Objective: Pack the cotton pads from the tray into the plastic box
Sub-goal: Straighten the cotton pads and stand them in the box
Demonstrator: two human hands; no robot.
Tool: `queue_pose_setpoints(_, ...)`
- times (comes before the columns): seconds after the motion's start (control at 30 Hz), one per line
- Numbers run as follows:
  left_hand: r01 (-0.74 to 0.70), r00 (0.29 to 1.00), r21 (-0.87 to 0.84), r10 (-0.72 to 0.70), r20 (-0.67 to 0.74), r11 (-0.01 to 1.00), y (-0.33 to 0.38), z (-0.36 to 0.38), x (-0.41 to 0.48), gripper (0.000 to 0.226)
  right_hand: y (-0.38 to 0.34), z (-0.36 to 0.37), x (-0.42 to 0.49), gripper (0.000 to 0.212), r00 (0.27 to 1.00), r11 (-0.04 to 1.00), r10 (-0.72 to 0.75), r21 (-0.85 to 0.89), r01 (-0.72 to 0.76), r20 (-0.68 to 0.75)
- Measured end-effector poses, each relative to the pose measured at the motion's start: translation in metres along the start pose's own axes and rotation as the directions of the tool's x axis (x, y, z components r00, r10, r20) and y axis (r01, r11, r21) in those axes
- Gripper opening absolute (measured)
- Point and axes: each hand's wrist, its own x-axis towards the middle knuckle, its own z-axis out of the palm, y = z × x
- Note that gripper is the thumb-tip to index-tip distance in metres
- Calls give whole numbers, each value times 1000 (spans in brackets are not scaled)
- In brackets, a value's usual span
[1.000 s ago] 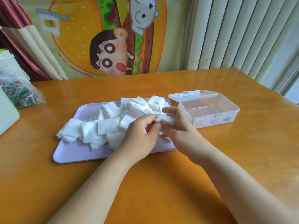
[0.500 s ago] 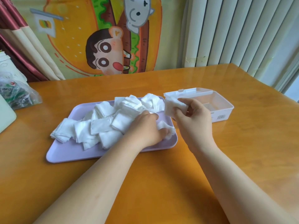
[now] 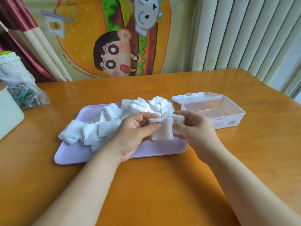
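Right hand (image 3: 193,129): back over the tray from near the box, fingers closed on a small wad of pads
Left hand (image 3: 136,132): now lifted off the heap, pinching a cotton pad (image 3: 162,132) against that wad — gathering a stack
Tray (image 3: 162,149): most pads heaped here
Plastic box (image 3: 228,111): open, looks empty; packing barely begun

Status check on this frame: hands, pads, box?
Left hand and right hand both pinch cotton pads above the tray. Plastic box open, looks empty. Nothing in the way.

head view, looking down, near table (image 3: 162,185)
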Motion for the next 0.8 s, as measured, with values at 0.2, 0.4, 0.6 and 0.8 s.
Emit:
queue_pose_setpoints(0.2,-114,984,184,137,-118,976,-8,5,2,27,4,-4,1,46,959,997,-23,-68,44,282)
queue_pose_setpoints(0.4,-103,982,229,136,-132,968,-9,3,0,20,-1,-6,0,44,946,999,-35,14,32,323)
queue_pose_setpoints(0.6,-53,970,318,124,-208,947,-10,3,1,51,-12,-5,-6,31,888,961,-1,247,-127,461)
queue_pose_setpoints(0.8,-43,985,265,85,-151,963,-11,2,-1,21,-8,2,-8,25,954,983,-28,179,-27,298)
